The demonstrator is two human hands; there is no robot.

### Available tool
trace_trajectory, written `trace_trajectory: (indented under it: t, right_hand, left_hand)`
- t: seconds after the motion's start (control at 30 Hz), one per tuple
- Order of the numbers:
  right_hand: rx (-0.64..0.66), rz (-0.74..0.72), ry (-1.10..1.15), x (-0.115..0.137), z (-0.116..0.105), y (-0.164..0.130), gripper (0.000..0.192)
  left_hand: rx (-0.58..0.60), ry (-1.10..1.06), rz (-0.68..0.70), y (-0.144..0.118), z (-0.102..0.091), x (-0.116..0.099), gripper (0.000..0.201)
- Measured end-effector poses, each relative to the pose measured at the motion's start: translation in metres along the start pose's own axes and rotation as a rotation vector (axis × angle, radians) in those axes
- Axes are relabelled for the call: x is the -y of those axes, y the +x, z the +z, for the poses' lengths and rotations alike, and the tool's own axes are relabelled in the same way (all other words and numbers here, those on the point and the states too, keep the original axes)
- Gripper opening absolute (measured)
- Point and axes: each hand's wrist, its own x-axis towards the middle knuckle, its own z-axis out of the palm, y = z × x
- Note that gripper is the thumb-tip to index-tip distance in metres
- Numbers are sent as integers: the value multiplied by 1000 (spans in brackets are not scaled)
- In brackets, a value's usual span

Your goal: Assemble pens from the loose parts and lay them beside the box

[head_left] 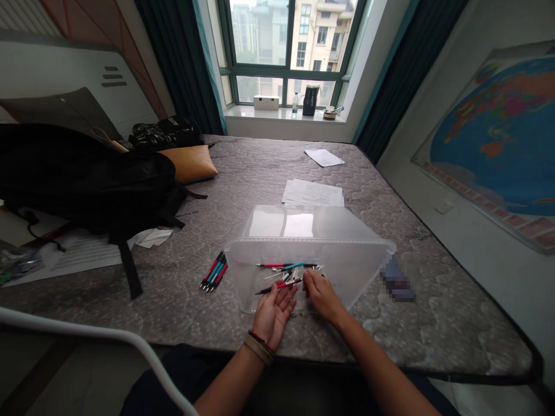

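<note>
Low in the centre of the frame, the left hand (272,312) lay palm-up, cradling a red pen (280,285), while the right hand (319,293) pinched among loose pens (288,266) inside the clear bin (347,254). Light, stiff and slippery-looking, they seemed best gripped mid-barrel.

Bare mattress (269,167) lies open behind the clear bin (347,260); black backpack (87,179) crowds the left side.
</note>
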Motion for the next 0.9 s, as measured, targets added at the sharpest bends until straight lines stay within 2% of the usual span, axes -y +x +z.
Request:
trace_trajectory:
  t: [0.13, 0.23, 0.47, 0.57, 0.67, 0.77, 0.9]
  right_hand:
    - [53, -5, 43, 1, -7, -1, 21]
    - [92, -58, 39, 1, -8, -2, 18]
    - [34, -66, -130, -3, -2, 1, 36]
    - [50, -17, -77, -4, -5, 2, 41]
    - [105, -20, 8, -3, -9, 2, 34]
    - [123, -94, -42, -2, -8, 2, 24]
    - [74, -128, -80, -3, -2, 4, 30]
  left_hand:
    - [-9, 5, 12, 1, -1, -1, 23]
    - [13, 12, 2, 0, -1, 0, 25]
    - [-8, 43, 9, 0, -1, 2, 23]
    - [11, 45, 15, 0, 0, 1, 25]
    - [31, 46, 21, 0, 0, 0, 27]
    - [33, 37, 26, 0, 0, 0, 26]
    - [16, 23, 25, -1, 0, 0, 24]
